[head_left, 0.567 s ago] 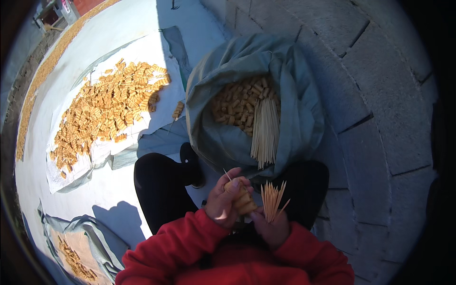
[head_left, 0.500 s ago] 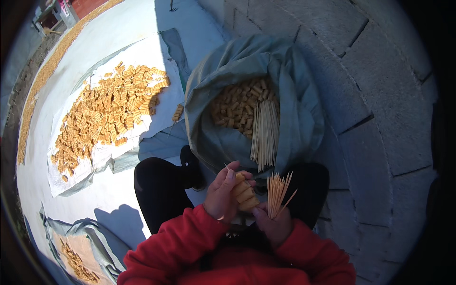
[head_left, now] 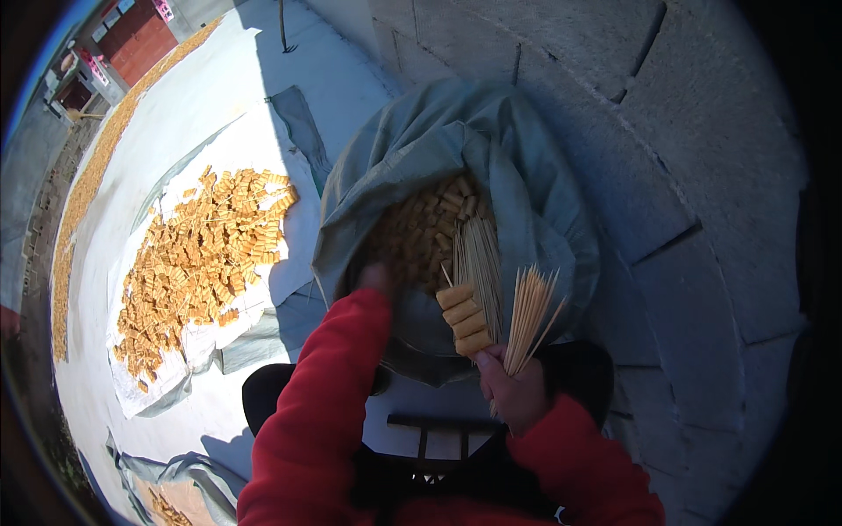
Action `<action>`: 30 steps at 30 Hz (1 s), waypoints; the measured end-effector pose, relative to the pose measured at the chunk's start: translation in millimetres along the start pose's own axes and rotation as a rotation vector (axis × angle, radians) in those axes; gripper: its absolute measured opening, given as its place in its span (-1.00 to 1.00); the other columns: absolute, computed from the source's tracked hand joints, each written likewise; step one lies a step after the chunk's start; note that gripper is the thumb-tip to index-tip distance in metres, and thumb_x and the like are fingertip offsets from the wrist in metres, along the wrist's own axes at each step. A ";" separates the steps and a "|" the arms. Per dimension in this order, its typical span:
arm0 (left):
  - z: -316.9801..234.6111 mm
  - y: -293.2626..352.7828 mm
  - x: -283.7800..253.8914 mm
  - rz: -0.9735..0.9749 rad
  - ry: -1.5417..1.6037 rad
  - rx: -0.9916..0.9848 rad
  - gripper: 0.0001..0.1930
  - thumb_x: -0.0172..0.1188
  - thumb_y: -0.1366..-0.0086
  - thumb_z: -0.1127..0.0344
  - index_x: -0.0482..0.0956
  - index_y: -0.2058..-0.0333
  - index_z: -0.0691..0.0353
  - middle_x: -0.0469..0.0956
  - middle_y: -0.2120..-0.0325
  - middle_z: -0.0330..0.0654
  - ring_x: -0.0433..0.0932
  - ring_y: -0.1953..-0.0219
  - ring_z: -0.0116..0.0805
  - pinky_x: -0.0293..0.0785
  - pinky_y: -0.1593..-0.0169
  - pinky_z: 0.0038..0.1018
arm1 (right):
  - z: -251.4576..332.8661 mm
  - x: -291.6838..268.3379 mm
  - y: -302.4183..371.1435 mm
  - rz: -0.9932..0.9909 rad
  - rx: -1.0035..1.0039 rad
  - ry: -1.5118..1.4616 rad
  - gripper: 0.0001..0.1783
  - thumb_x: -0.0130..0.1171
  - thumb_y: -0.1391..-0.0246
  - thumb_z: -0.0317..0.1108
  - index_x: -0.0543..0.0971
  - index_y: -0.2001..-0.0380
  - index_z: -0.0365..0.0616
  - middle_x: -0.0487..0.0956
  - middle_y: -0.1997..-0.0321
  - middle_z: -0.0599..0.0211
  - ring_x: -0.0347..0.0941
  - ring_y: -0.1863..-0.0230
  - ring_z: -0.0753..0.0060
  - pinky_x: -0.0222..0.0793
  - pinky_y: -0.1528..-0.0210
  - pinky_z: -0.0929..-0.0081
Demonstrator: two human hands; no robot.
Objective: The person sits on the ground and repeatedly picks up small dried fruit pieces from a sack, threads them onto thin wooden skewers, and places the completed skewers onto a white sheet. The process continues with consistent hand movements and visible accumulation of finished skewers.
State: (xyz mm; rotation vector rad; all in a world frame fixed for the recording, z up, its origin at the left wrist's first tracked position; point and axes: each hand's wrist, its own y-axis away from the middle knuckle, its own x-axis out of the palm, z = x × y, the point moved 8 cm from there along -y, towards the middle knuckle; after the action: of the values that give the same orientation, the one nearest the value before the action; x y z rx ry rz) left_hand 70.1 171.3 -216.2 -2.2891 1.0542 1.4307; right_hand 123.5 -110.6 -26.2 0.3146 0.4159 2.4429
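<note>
My right hand [head_left: 517, 393] is closed round a fanned bundle of pointed bamboo skewers [head_left: 528, 316]. Between its thumb and fingers it also pinches a loaded skewer, threaded with several golden-brown rolled pieces [head_left: 466, 319]; the bare tip sticks out above them. My left hand [head_left: 375, 278] reaches into the mouth of a big grey-green sack [head_left: 548, 197], at the left side of its opening. Motion and shade smear its fingers. Inside the sack lie many loose rolled pieces [head_left: 421, 230] and a long sheaf of pale sticks [head_left: 476, 263].
To the left, a white sheet [head_left: 294, 215] carries a sunlit heap of loaded skewers [head_left: 206, 250]. A smaller pile [head_left: 167, 508] lies on another cloth at lower left. Grey stone slabs [head_left: 702, 307] run along the right. A dark stool-like frame [head_left: 438, 424] shows between my knees.
My left hand has let go of the loaded skewer and moved up and left into the sack. My right hand now holds that skewer beside its bundle, slightly higher. The view has shifted.
</note>
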 end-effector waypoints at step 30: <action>-107.9 194.8 -131.8 0.061 1.903 -0.172 -0.69 -0.08 -0.34 0.12 0.42 0.23 0.29 0.52 0.38 -0.16 0.53 0.32 -0.32 0.47 0.16 -0.44 | 7.1 22.1 39.4 0.328 -0.208 0.159 -0.84 0.02 -0.09 -0.40 0.54 0.34 -0.24 0.36 0.67 0.56 0.22 0.65 0.75 0.13 0.59 0.71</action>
State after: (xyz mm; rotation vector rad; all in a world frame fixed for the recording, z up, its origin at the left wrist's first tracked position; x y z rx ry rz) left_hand -24.1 33.2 -18.6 -3.3259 1.1395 -1.2705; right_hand 87.1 -124.8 -2.4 0.1052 0.1831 2.8158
